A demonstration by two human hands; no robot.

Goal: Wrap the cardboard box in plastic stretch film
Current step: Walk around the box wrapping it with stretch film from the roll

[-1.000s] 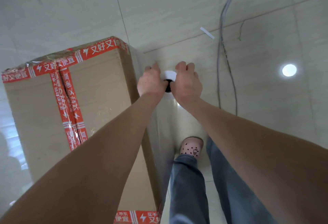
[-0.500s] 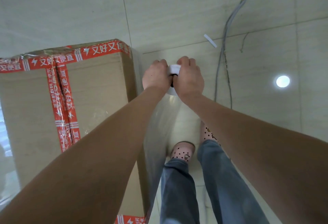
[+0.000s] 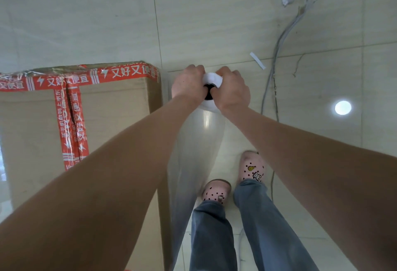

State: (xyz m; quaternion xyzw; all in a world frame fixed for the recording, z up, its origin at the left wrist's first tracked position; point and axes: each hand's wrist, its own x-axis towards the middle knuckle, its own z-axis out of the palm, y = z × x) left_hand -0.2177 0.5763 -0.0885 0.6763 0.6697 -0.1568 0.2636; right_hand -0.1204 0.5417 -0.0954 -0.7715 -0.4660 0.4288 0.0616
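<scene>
Both hands, left [image 3: 189, 84] and right [image 3: 233, 91], grip the upright roll [image 3: 212, 80] just beside the box [image 3: 116, 107] corner; film [image 3: 193, 152] runs along its side, open floor [image 3: 214, 24] beyond.

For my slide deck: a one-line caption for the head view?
Beside the taped box, the left hand and right hand grip the film roll.

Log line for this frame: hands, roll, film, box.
left hand grips roll | right hand grips roll | roll upright beside box | film runs from roll to box side
</scene>
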